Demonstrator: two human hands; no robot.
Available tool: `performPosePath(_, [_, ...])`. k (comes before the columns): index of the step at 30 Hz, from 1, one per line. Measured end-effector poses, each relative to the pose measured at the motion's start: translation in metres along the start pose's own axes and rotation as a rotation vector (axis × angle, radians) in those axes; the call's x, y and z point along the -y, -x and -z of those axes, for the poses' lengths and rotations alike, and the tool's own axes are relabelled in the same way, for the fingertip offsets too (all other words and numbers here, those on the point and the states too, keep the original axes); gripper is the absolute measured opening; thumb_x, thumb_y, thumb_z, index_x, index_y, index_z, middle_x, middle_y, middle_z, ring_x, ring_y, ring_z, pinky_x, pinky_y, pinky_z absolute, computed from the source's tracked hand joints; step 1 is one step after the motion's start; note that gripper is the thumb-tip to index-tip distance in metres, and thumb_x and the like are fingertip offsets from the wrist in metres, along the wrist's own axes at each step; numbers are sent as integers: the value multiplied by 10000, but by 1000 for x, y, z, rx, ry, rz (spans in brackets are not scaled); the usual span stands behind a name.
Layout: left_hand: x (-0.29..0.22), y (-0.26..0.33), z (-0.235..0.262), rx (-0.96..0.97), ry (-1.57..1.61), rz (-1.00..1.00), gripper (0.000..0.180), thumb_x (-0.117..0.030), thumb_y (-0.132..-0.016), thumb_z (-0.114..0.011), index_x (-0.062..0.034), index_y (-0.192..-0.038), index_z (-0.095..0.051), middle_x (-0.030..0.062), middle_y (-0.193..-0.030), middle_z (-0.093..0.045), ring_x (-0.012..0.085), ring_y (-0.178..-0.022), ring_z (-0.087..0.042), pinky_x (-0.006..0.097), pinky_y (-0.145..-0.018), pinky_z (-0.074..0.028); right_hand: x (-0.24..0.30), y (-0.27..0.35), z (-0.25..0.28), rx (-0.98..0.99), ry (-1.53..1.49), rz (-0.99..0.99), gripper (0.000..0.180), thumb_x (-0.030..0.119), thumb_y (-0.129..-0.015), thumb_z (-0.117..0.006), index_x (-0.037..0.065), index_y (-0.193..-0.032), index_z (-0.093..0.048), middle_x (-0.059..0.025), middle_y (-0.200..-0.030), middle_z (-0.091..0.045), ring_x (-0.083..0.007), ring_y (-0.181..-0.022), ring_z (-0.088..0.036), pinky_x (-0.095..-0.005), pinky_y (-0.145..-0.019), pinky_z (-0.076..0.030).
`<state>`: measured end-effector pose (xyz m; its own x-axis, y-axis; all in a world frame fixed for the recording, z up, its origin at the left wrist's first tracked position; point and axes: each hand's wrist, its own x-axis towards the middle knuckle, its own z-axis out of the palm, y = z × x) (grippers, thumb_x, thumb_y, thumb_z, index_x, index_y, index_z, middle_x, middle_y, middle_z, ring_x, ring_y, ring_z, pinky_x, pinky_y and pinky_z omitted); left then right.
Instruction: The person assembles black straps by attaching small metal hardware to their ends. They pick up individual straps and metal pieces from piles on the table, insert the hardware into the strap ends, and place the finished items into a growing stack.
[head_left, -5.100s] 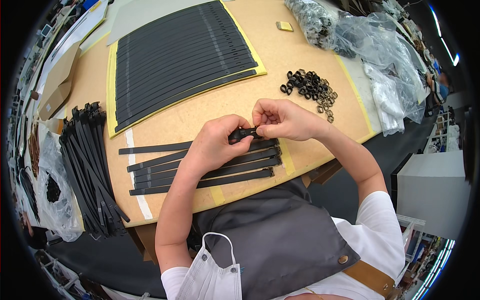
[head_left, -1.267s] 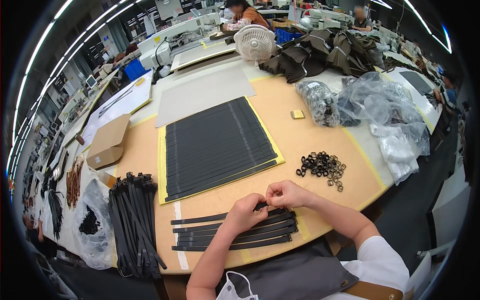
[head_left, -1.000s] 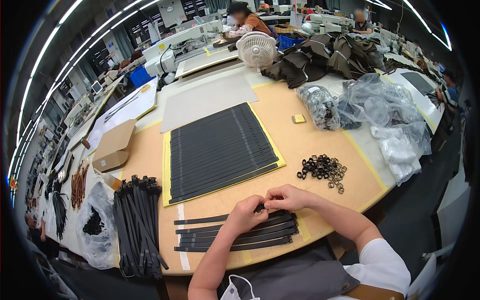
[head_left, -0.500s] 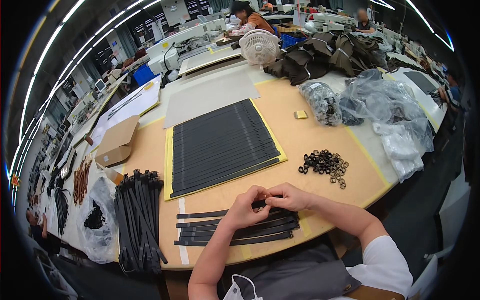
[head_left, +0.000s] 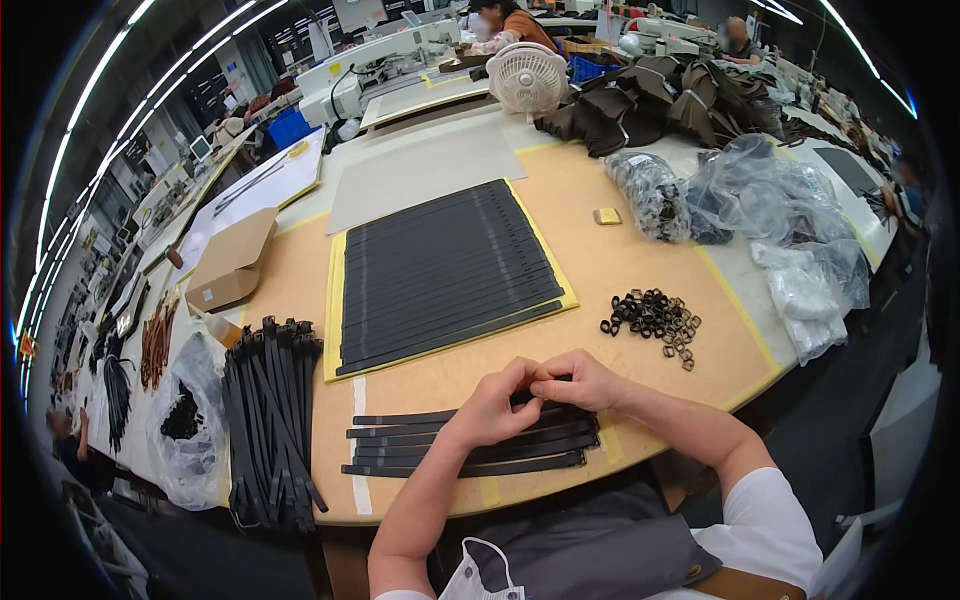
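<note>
Close together over the near edge of the table, my left hand and my right hand pinch a black strap between their fingers. Most of the held part is hidden, and whether a small ring is on it I cannot tell. Beneath my hands several flat black straps lie side by side, their right ends beyond my left wrist. To the right of my hands is a loose pile of small black and bronze-coloured rings. Ahead, a yellow-edged board carries a close row of black straps.
A thick bundle of black straps and a plastic bag of black pieces lie left, near a cardboard box. Plastic bags, dark fabric bundles and a white fan stand farther off. Other people work at the back.
My hands stay pinched at the strap, with the fingers shifted slightly. The whole view has tilted a little, so the table appears somewhat higher.
</note>
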<state>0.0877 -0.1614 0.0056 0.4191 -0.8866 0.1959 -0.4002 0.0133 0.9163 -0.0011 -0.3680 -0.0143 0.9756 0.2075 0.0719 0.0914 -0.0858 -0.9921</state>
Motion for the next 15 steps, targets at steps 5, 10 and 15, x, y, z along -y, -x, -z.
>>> performPosePath(5, [-1,0,3,-72,-40,-10,325,-2,-900,-685,6,-1213,-598,67,-969,-708,105,-844,-660,260,-703,-531,22,-1,7,-54,185,-80,269,280,-1028,-691,12,-1047,-681,-33,-866,-699,-80,-861,-621,-277,-775,-525])
performPosePath(10, [-2,-2,8,-74,-89,59,242,-94,-955,-723,10,-1160,-648,41,-903,-697,85,-780,-606,258,-674,-498,6,3,17,-22,-44,-44,231,235,-1034,-698,49,-1126,-597,-10,-925,-664,-61,-812,-616,-236,-707,-513])
performPosePath(15, [-3,-3,7,-8,-61,83,208,-201,-1028,-689,5,-1029,-715,26,-835,-671,70,-752,-572,267,-658,-477,2,2,12,-14,-77,37,233,227,-1010,-725,48,-1108,-611,-25,-953,-687,-81,-836,-625,-259,-722,-521])
